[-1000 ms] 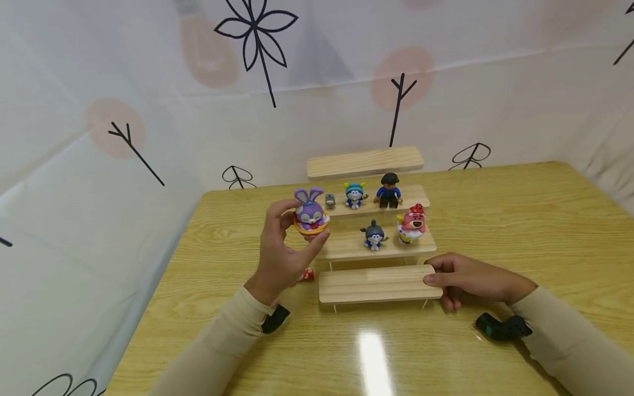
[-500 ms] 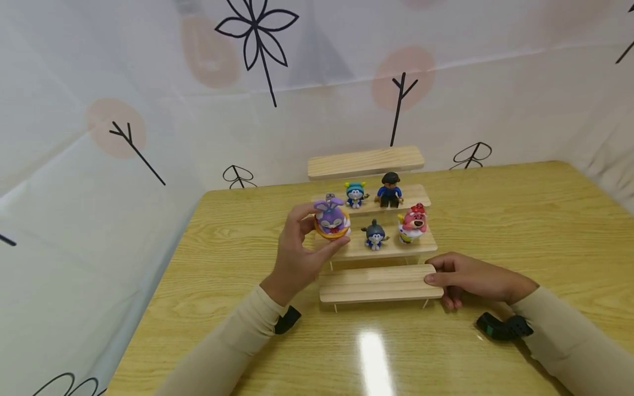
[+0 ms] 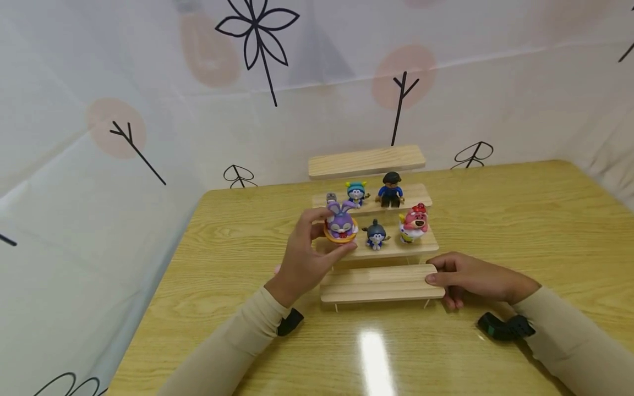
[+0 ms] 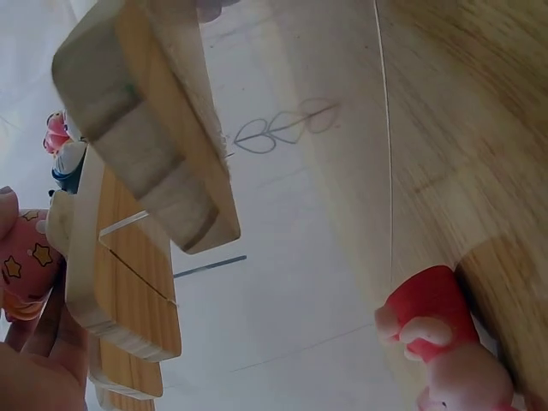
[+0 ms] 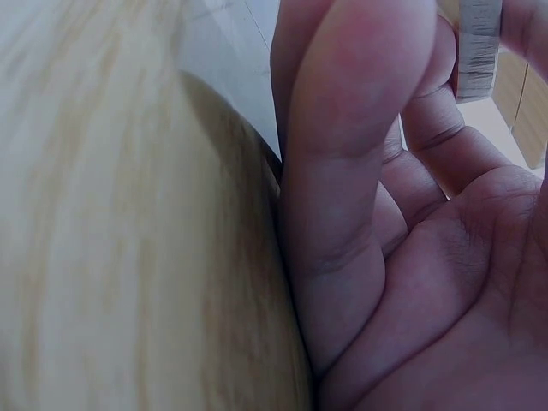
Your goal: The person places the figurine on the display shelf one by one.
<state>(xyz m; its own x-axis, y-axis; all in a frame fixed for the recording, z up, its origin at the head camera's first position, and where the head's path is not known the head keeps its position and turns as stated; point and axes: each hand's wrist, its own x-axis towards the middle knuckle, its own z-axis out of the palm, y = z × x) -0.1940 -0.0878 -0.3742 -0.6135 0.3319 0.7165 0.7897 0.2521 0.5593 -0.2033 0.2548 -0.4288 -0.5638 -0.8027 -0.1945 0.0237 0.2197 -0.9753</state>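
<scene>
My left hand (image 3: 306, 261) pinches a purple rabbit figurine (image 3: 340, 223) seated in an orange-rimmed bowl, between thumb and fingers. It is at the left end of the second-lowest board (image 3: 396, 252) of a wooden tiered stand. In the left wrist view the figurine's star-patterned pink underside (image 4: 32, 255) is beside the board's edge; contact is hard to judge. My right hand (image 3: 480, 279) grips the right end of the lowest board (image 3: 378, 285), thumb on top. A dark-hatted figurine (image 3: 376, 236) and a pink bear figurine (image 3: 415, 223) share the rabbit's tier.
On the tier behind stand a small grey figurine (image 3: 331, 198), a teal-hatted figurine (image 3: 356, 193) and a black-capped toy man (image 3: 391, 191). The top board (image 3: 366, 161) is bare. A red-clothed pink toy (image 4: 458, 351) lies on the table, largely behind my left hand.
My left hand has carried the rabbit figurine rightward and slightly down, from left of the stand to over the second-lowest board. The right hand keeps its grip on the lowest board.
</scene>
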